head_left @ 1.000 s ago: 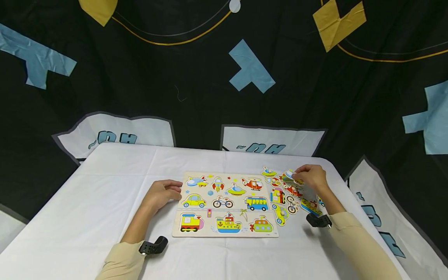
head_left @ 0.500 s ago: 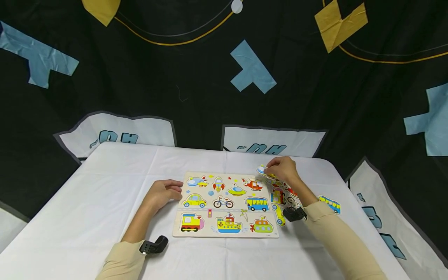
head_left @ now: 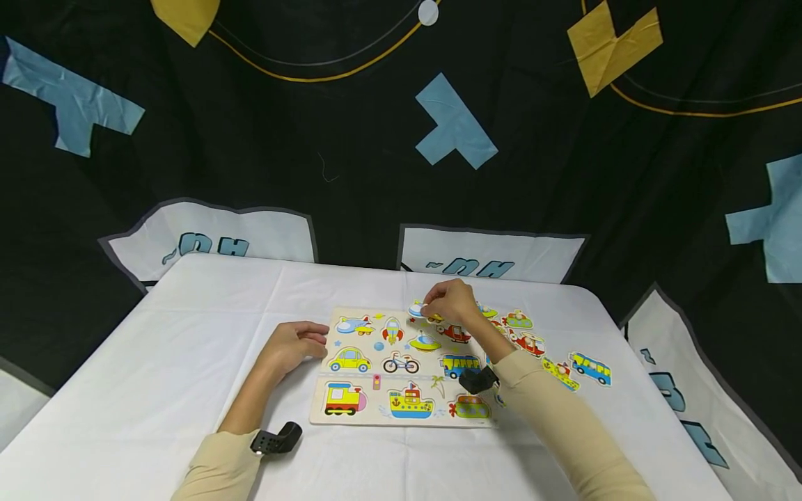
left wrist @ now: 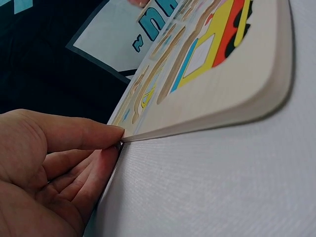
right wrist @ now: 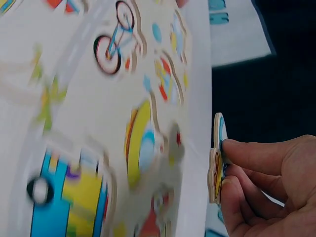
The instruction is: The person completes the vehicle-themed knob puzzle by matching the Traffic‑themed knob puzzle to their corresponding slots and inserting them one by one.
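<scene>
A wooden peg puzzle board (head_left: 388, 383) with vehicle pictures lies flat on the white table. My left hand (head_left: 289, 351) rests at its left side; in the left wrist view, the thumb (left wrist: 84, 133) touches the board's edge. Above the board's upper right part, my right hand (head_left: 454, 304) pinches a blue, white and yellow airplane puzzle piece (head_left: 416, 310) between thumb and fingers. In the right wrist view, that piece (right wrist: 216, 163) stands on edge, its picture mostly turned away. Below it, the flying-saucer recess (head_left: 425, 341) shows its printed picture.
Loose puzzle pieces lie right of the board: a bus (head_left: 590, 367), a ship (head_left: 560, 374), a helicopter (head_left: 526, 342) and a submarine (head_left: 517, 319). Others are partly hidden by the right forearm. A black curtain (head_left: 351, 167) hangs behind the table.
My right hand has lifted the airplane piece from the loose pile and carried it left over the board. The bus piece now shows fully. My left hand has stayed in place.
</scene>
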Demonstrator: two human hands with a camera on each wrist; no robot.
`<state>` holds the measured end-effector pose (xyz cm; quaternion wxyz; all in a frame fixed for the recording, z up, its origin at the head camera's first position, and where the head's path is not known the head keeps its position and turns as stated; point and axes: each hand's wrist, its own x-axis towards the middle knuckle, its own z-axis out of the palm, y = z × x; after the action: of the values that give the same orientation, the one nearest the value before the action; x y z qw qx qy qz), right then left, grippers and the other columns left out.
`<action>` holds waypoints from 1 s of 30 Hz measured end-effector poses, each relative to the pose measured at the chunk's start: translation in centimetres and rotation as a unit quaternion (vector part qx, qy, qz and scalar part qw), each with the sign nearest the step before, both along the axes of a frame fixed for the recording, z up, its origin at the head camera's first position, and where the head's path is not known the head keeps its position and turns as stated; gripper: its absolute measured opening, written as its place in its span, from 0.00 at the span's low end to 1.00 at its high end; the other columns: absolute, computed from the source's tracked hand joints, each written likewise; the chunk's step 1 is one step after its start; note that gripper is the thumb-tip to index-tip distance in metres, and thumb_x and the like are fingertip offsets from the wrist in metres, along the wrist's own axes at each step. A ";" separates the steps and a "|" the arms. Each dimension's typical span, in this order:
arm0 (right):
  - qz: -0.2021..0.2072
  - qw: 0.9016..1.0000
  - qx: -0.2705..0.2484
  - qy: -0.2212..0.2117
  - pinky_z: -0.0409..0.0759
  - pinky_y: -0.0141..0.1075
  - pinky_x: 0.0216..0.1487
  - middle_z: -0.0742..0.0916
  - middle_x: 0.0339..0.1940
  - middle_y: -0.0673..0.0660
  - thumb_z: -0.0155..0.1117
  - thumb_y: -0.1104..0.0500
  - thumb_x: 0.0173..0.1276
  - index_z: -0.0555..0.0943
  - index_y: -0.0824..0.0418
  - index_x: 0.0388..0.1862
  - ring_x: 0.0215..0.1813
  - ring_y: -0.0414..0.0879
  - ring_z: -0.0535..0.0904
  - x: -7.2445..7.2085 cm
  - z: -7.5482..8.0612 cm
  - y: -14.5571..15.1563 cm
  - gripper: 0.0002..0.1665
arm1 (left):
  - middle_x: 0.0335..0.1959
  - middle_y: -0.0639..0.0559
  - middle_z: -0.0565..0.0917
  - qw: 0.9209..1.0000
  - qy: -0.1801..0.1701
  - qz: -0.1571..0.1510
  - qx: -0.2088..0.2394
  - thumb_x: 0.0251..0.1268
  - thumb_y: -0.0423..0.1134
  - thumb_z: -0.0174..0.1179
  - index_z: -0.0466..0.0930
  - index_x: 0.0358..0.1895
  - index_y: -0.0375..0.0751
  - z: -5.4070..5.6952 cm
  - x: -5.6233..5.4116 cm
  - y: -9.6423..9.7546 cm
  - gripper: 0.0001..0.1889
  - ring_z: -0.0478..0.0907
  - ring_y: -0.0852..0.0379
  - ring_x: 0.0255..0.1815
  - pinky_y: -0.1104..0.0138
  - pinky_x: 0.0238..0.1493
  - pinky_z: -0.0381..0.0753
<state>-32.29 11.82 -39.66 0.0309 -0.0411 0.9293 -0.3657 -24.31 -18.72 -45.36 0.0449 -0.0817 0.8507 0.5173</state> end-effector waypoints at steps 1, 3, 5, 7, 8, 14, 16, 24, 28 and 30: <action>0.004 1.000 -0.003 -0.003 0.75 0.36 0.38 0.89 0.30 0.53 0.78 0.59 0.58 0.87 0.58 0.31 0.36 0.46 0.80 0.0 -0.1 -0.6 0.06 | 0.39 0.47 0.88 1.000 0.001 -0.001 0.000 0.54 0.31 0.69 0.84 0.57 0.36 0.0 0.0 0.0 0.23 0.81 0.53 0.43 0.63 0.48 0.74; 0.013 1.000 -0.005 -0.002 0.75 0.35 0.37 0.89 0.30 0.52 0.78 0.59 0.57 0.88 0.58 0.30 0.35 0.45 0.79 -0.1 -0.3 -1.7 0.06 | 0.39 0.47 0.88 1.000 0.002 -0.003 0.002 0.54 0.31 0.69 0.84 0.57 0.36 0.0 0.0 0.0 0.24 0.81 0.53 0.43 0.65 0.46 0.74; 0.021 1.000 -0.008 -0.005 0.74 0.34 0.35 0.89 0.30 0.52 0.78 0.59 0.57 0.88 0.58 0.31 0.35 0.45 0.80 -0.1 -0.5 -2.8 0.06 | 0.40 0.47 0.88 1.000 0.001 -0.005 0.003 0.53 0.31 0.69 0.84 0.57 0.36 0.0 -0.1 -0.1 0.24 0.81 0.53 0.43 0.66 0.46 0.74; 0.029 0.999 -0.011 -0.009 0.75 0.34 0.34 0.89 0.30 0.52 0.79 0.60 0.57 0.88 0.58 0.31 0.34 0.45 0.80 -0.1 -0.7 -3.8 0.06 | 0.40 0.47 0.88 1.000 -0.001 -0.007 0.003 0.54 0.31 0.69 0.84 0.57 0.36 0.0 -0.1 -0.1 0.24 0.81 0.53 0.43 0.66 0.46 0.74; 0.032 0.999 -0.013 -0.011 0.75 0.33 0.34 0.89 0.30 0.52 0.79 0.60 0.57 0.88 0.58 0.31 0.34 0.45 0.80 -0.2 -0.8 -4.3 0.06 | 0.40 0.47 0.88 1.000 -0.001 -0.007 0.002 0.54 0.31 0.69 0.84 0.57 0.36 -0.1 -0.1 -0.1 0.24 0.81 0.53 0.43 0.66 0.46 0.74; 0.052 0.998 -0.020 -0.017 0.73 0.33 0.34 0.89 0.29 0.51 0.79 0.60 0.57 0.89 0.57 0.30 0.36 0.44 0.78 -0.3 -1.6 -6.9 0.05 | 0.39 0.47 0.88 1.000 0.006 -0.008 0.004 0.53 0.30 0.69 0.84 0.56 0.35 -0.1 -0.1 -0.1 0.23 0.81 0.53 0.41 0.67 0.44 0.74; 0.057 0.998 -0.021 -0.020 0.72 0.33 0.35 0.88 0.29 0.50 0.79 0.60 0.57 0.89 0.57 0.30 0.37 0.44 0.77 -0.3 -1.8 -7.7 0.05 | 0.39 0.47 0.88 1.000 0.007 -0.005 0.004 0.53 0.30 0.69 0.84 0.56 0.35 -0.1 0.0 -0.1 0.23 0.81 0.53 0.41 0.67 0.43 0.74; 0.059 0.998 -0.023 -0.030 0.71 0.32 0.34 0.88 0.30 0.49 0.79 0.58 0.56 0.89 0.55 0.29 0.38 0.43 0.76 0.0 -3.2 -10.0 0.05 | 0.39 0.47 0.88 1.000 0.004 -0.002 0.004 0.53 0.30 0.69 0.84 0.56 0.36 -0.2 -0.1 0.0 0.23 0.81 0.54 0.40 0.67 0.43 0.75; 0.055 0.998 -0.026 -0.032 0.70 0.31 0.30 0.87 0.28 0.48 0.79 0.58 0.56 0.89 0.55 0.29 0.35 0.42 0.76 0.2 -3.6 -10.8 0.05 | 0.39 0.47 0.88 1.000 0.002 -0.003 0.005 0.54 0.30 0.69 0.84 0.57 0.36 -0.2 -0.1 0.0 0.23 0.81 0.54 0.40 0.68 0.43 0.75; 0.052 0.998 -0.029 -0.030 0.70 0.30 0.29 0.87 0.28 0.48 0.79 0.58 0.56 0.89 0.55 0.28 0.34 0.42 0.76 0.2 -3.7 -11.1 0.05 | 0.39 0.47 0.88 1.000 0.004 -0.004 0.004 0.54 0.30 0.69 0.84 0.56 0.36 -0.2 -0.2 -0.1 0.22 0.81 0.54 0.40 0.68 0.43 0.75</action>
<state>-32.14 0.74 -43.31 0.0766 -0.0788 0.9135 -0.3918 -24.51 -18.80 -45.57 0.0439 -0.0761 0.8491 0.5209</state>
